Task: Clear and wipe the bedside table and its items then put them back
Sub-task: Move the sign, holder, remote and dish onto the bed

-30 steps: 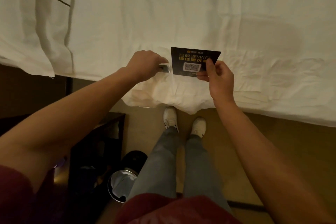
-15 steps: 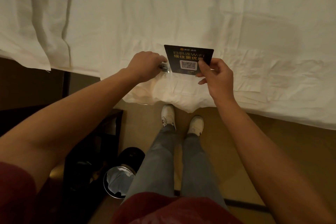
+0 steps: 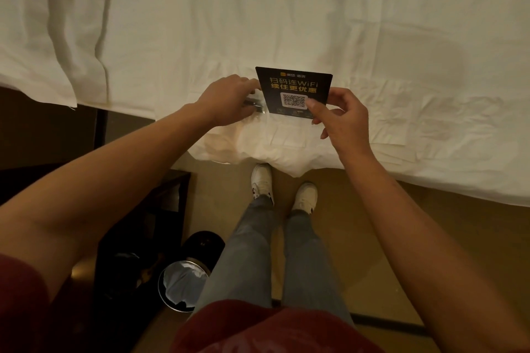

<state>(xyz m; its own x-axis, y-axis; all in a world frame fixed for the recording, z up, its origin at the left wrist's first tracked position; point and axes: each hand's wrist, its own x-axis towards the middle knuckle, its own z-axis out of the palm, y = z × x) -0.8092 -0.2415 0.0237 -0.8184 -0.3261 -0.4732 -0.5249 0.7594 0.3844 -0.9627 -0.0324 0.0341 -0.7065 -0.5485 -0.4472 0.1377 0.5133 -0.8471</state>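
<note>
Two hands hold a black WiFi card (image 3: 292,86) above the edge of a white bed sheet (image 3: 286,23).

Right hand (image 3: 342,117) pinches the card's lower right corner, thumb over the QR code, fingers curled behind. Left hand (image 3: 226,99) has its fingers curled round a small shiny clear piece (image 3: 253,103) just beside the card's left edge. Below left stand a dark bedside table (image 3: 169,195) and a lined bin (image 3: 183,285).
</note>
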